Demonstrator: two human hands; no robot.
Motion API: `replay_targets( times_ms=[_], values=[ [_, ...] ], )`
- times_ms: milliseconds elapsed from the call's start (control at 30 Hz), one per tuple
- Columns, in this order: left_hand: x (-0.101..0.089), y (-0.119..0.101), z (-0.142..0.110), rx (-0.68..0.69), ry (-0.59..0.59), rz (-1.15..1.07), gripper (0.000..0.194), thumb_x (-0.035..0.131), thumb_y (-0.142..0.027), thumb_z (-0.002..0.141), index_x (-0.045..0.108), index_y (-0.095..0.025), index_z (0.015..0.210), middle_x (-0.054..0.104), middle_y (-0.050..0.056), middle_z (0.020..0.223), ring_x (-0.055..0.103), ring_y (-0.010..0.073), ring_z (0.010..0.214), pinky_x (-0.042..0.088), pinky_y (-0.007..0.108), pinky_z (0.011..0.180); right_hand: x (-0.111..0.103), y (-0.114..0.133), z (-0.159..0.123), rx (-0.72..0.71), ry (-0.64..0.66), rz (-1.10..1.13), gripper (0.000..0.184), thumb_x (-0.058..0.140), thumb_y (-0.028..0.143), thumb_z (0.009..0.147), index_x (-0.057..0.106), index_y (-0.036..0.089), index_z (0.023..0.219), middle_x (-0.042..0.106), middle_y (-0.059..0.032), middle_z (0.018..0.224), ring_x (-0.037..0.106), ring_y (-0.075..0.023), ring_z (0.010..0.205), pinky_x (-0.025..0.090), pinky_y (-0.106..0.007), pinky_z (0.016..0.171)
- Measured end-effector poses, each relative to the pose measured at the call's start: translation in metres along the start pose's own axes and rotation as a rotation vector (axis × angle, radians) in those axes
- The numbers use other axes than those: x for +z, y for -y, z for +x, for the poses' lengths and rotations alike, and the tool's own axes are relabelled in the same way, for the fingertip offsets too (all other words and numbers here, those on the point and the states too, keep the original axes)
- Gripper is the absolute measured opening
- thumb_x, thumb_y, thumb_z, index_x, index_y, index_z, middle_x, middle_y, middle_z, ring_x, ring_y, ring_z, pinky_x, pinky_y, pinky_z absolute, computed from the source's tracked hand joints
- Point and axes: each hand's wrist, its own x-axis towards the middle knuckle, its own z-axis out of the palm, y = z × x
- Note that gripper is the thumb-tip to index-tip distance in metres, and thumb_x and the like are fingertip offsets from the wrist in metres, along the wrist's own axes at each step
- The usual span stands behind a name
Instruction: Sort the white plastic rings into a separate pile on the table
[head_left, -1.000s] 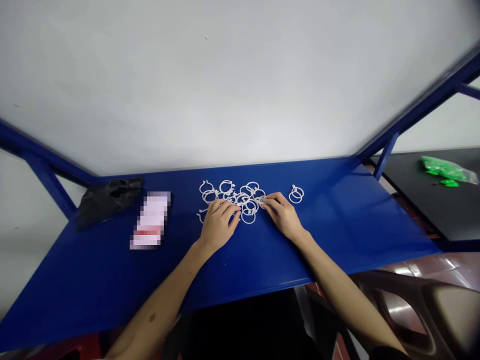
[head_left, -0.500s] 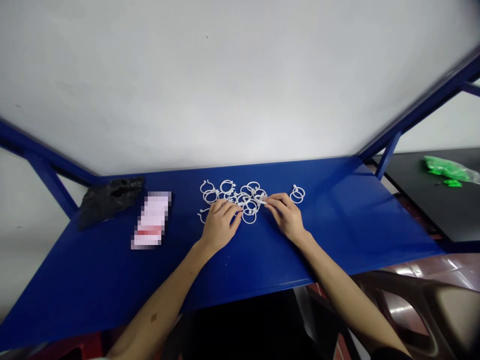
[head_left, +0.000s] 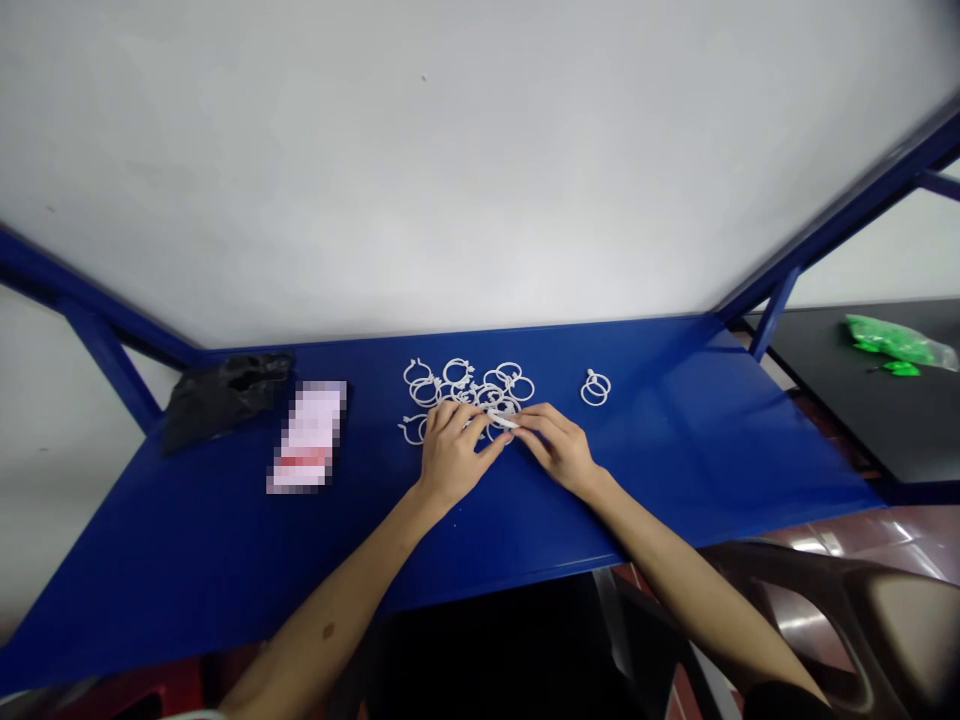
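Several white plastic rings (head_left: 465, 383) lie in a loose heap at the back middle of a blue metal table (head_left: 675, 440). My left hand (head_left: 452, 452) rests on the near edge of the heap, fingers bent over some rings. My right hand (head_left: 559, 447) meets it from the right, and both hands pinch one white ring (head_left: 501, 418) between their fingertips. A separate pair of white rings (head_left: 595, 387) lies apart to the right of the heap.
A crumpled black plastic bag (head_left: 221, 393) sits at the back left, with a flat pink-and-white packet (head_left: 307, 436) next to it. A black table (head_left: 877, 400) on the right carries a green bag (head_left: 896, 340). A white wall stands right behind the blue table.
My right hand has drawn a ring out of the heap and moved left and nearer, meeting my left hand. The left hand shifted slightly right.
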Motion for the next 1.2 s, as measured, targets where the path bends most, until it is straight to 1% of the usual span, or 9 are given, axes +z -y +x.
replay_targets(
  times_ms=[267,367,500,633,733,867,1067,1133,1200],
  values=[
    [0.000,-0.006,0.003,0.040,-0.021,-0.006,0.010,0.068,-0.032,0.091,0.072,-0.022,0.089,0.070,0.004,0.084,0.056,0.0221,0.085,0.041,0.038,0.078,0.005,0.007,0.002,-0.055,-0.055,0.018,0.018,0.059,0.020,0.098,0.064,0.022,0.115,0.072,-0.0083,0.102,0.071,-0.0181,0.091,0.062,-0.033,0.078],
    [0.001,-0.008,0.002,0.057,0.001,-0.021,0.009,0.066,-0.027,0.092,0.072,-0.021,0.090,0.070,0.003,0.083,0.055,0.0215,0.084,0.041,0.038,0.079,0.004,0.008,0.004,-0.058,-0.066,0.019,0.018,0.059,0.019,0.098,0.064,0.021,0.115,0.072,-0.0085,0.100,0.071,-0.0180,0.090,0.062,-0.032,0.077],
    [0.004,-0.008,-0.002,0.039,0.049,-0.040,0.010,0.066,-0.028,0.093,0.072,-0.021,0.088,0.071,0.003,0.085,0.055,0.0217,0.086,0.041,0.039,0.081,0.001,0.008,0.007,-0.069,-0.100,-0.008,0.020,0.060,0.016,0.096,0.064,0.021,0.115,0.072,-0.0084,0.099,0.070,-0.0177,0.088,0.061,-0.031,0.076],
    [0.006,-0.005,-0.003,0.006,0.052,-0.065,0.010,0.065,-0.027,0.093,0.071,-0.022,0.088,0.071,0.003,0.084,0.056,0.0211,0.086,0.041,0.038,0.080,-0.003,0.005,0.007,-0.055,-0.112,-0.039,0.022,0.061,0.013,0.096,0.064,0.022,0.116,0.072,-0.0089,0.101,0.070,-0.0184,0.091,0.061,-0.033,0.078],
    [0.006,-0.004,-0.002,0.041,0.047,-0.067,0.011,0.066,-0.031,0.093,0.071,-0.021,0.092,0.071,0.003,0.085,0.056,0.0215,0.087,0.042,0.038,0.080,-0.004,0.002,0.005,-0.034,-0.109,-0.032,0.022,0.061,0.013,0.096,0.064,0.022,0.115,0.071,-0.0091,0.103,0.070,-0.0192,0.095,0.061,-0.035,0.081],
    [0.007,-0.004,-0.003,0.124,0.089,-0.038,0.015,0.069,-0.035,0.090,0.072,-0.022,0.097,0.071,0.004,0.090,0.056,0.0228,0.089,0.042,0.040,0.083,-0.002,0.000,0.004,-0.017,-0.101,-0.026,0.020,0.061,0.015,0.096,0.065,0.023,0.114,0.071,-0.0086,0.105,0.070,-0.0198,0.098,0.061,-0.036,0.082],
    [0.010,-0.001,-0.007,0.122,0.139,-0.019,0.008,0.065,-0.023,0.093,0.072,-0.022,0.092,0.071,0.004,0.094,0.056,0.0226,0.091,0.043,0.040,0.084,-0.003,0.002,0.007,-0.030,-0.112,-0.049,0.022,0.061,0.014,0.096,0.064,0.023,0.116,0.070,-0.0076,0.104,0.069,-0.0180,0.095,0.061,-0.033,0.082],
    [0.010,0.000,-0.008,0.118,0.179,-0.023,0.008,0.065,-0.025,0.093,0.072,-0.022,0.092,0.071,0.004,0.096,0.056,0.0233,0.093,0.043,0.042,0.086,-0.004,-0.001,0.006,-0.017,-0.119,-0.082,0.022,0.060,0.015,0.097,0.064,0.024,0.117,0.069,-0.0075,0.105,0.069,-0.0184,0.096,0.060,-0.034,0.083],
    [0.009,0.002,-0.009,0.101,0.218,-0.037,0.012,0.067,-0.032,0.092,0.073,-0.022,0.094,0.071,0.005,0.098,0.056,0.0246,0.096,0.043,0.044,0.089,-0.004,-0.006,0.003,0.015,-0.108,-0.123,0.021,0.059,0.018,0.098,0.066,0.024,0.117,0.067,-0.0081,0.107,0.067,-0.0187,0.097,0.060,-0.034,0.082]
  ],
)
